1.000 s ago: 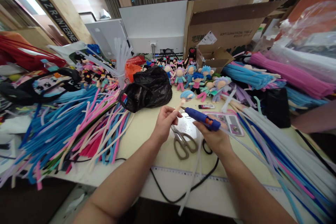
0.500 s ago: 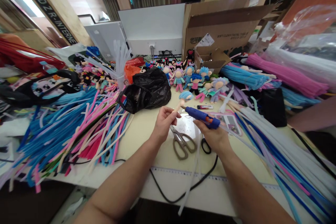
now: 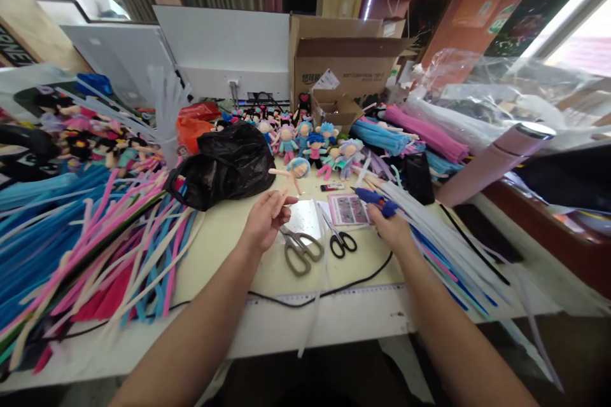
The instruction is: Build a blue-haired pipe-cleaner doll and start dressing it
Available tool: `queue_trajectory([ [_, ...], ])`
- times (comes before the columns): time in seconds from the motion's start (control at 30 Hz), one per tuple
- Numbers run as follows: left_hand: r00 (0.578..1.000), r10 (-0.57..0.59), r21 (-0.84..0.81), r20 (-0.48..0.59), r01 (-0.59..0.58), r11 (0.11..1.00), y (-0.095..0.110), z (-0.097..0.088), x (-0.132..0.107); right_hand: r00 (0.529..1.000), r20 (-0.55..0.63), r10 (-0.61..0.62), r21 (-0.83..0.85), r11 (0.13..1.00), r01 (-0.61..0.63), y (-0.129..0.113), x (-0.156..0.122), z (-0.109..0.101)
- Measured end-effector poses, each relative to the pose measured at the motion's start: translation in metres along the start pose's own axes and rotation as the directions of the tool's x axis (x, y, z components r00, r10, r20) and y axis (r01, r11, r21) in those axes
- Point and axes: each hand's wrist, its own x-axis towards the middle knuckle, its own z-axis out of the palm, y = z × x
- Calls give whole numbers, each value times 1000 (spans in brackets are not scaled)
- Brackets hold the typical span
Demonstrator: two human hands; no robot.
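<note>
My left hand (image 3: pixel 262 221) is closed on the lower body of a small doll (image 3: pixel 298 168) made of pipe cleaners. The doll has light blue hair and a bare beige body with its arms spread. My right hand (image 3: pixel 391 226) grips a blue hot glue gun (image 3: pixel 373 197), its nozzle pointing left and apart from the doll. Below the hands lie grey-brown scissors (image 3: pixel 300 259) and black-handled scissors (image 3: pixel 342 243), beside a clear sheet (image 3: pixel 303 219) with small specks. A printed picture card (image 3: pixel 351 210) rests left of the glue gun, and a lighter (image 3: pixel 333 187) lies above it.
Several finished dolls (image 3: pixel 315 147) stand behind the hands, with a black plastic bag (image 3: pixel 229 165) to their left. Loose pipe cleaners (image 3: pixel 114 241) cover the left side; white bundles (image 3: pixel 439 229) lie right. A pink flask (image 3: pixel 494 162), a cardboard box (image 3: pixel 348 57) and a black cable (image 3: pixel 353 280) are around.
My right hand has drawn the glue gun away to the right, off the doll. The doll has turned, so its arms now show spread. The view has swung right.
</note>
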Motion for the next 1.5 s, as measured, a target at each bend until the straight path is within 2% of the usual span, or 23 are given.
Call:
queue_trajectory([
  [0.13, 995, -54, -58, 88, 60, 997, 1, 1, -2, 1000, -2, -27, -183, 983, 26, 25, 0, 5],
  [0.23, 994, -53, -43, 96, 58, 997, 2, 1, -4, 1000, 20, 10, -273, 962, -4, 32, 1, 7],
  [0.4, 997, 11, 44, 76, -15, 999, 2, 0, -3, 1000, 24, -14, -224, 974, 19, 39, -15, 1],
  [0.47, 996, 48, 78, 72, -54, 996, 3, 0, -2, 998, -56, 27, -193, 981, -38, 41, -31, -2],
  [0.53, 994, 83, 107, 72, -90, 990, 4, -1, -1, 978, -205, 33, -205, 976, -76, 39, -49, -2],
  [0.57, 992, 98, 123, 75, -107, 987, 4, -1, -1, 965, -263, -8, -228, 972, -54, 35, -58, 0],
  [0.6, 990, 113, 140, 79, -124, 982, 3, -2, -1, 960, -269, -78, -249, 968, 9, 29, -65, 3],
  [0.63, 988, 128, 160, 85, -140, 977, 3, -3, 0, 961, -227, -156, -257, 962, 95, 21, -69, 8],
  [0.67, 985, 144, 184, 91, -159, 970, 2, -4, 0, 966, -137, -218, -248, 952, 180, 11, -71, 14],
  [0.73, 979, 178, 243, 97, -196, 950, 0, -6, 1, 962, 71, -263, -243, 931, 273, -11, -67, 30],
  [0.77, 977, 193, 280, 96, -212, 936, -1, -7, 1, 956, 166, -243, -279, 918, 282, -21, -62, 39],
  [0.83, 973, 212, 358, 91, -230, 905, -1, -8, 0, 944, 310, -109, -400, 886, 234, -40, -49, 55],
  [0.93, 968, 228, 441, 104, -251, 862, -1, -8, -1, 919, 389, 56, -506, 847, 162, -54, -33, 71],
  [1.07, 964, 224, 446, 147, -266, 855, -1, -7, -3, 913, 396, 101, -506, 854, 125, -53, -25, 75],
  [1.27, 974, 215, 362, 74, -227, 904, 0, -10, 0, 906, 416, 75, -380, 920, 99, -46, -15, 54],
  [1.37, 972, 230, 276, 58, -237, 931, 2, -11, 0, 898, 441, 0, -70, 997, 35, -52, -8, 40],
  [1.43, 973, 228, 225, 47, -232, 946, 3, -10, 0, 883, 467, -41, 173, 984, -45, -61, -3, 34],
  [1.5, 977, 211, 194, 37, -214, 957, 3, -9, -1, 865, 495, -80, 321, 942, -96, -71, 1, 32],
])
